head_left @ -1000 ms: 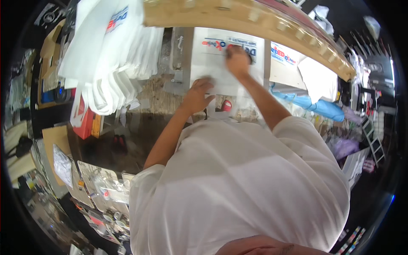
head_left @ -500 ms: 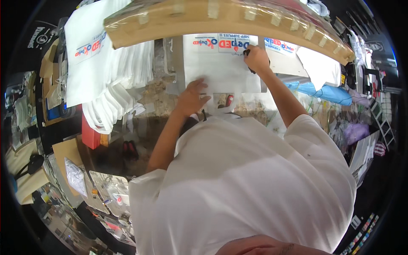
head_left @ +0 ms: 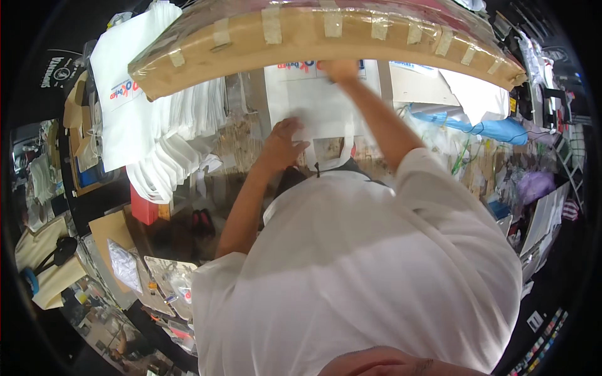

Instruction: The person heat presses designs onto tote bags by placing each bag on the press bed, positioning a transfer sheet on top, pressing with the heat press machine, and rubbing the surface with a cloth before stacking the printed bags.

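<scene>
A white flat bag (head_left: 304,97) with red and blue print near its top lies before me, its white handles (head_left: 345,143) hanging toward my body. My left hand (head_left: 282,143) rests at the bag's lower left edge, thumb apart from the fingers, fingertips a little blurred. Up on the printed part, my right hand (head_left: 338,70) is smeared by motion and partly hidden at the cardboard edge; whatever is in it cannot be made out.
A long taped cardboard piece (head_left: 301,30) spans the top. Stacked white bags (head_left: 132,109) are at left above a red box (head_left: 143,210). A white board (head_left: 420,91) and blue plastic roll (head_left: 489,128) lie at right; a ladder (head_left: 564,166) stands far right.
Since half a second ago my right hand, then gripping a black object, has swept left across the print. My left hand stays by the bag's edge. The cardboard piece appears lower in view.
</scene>
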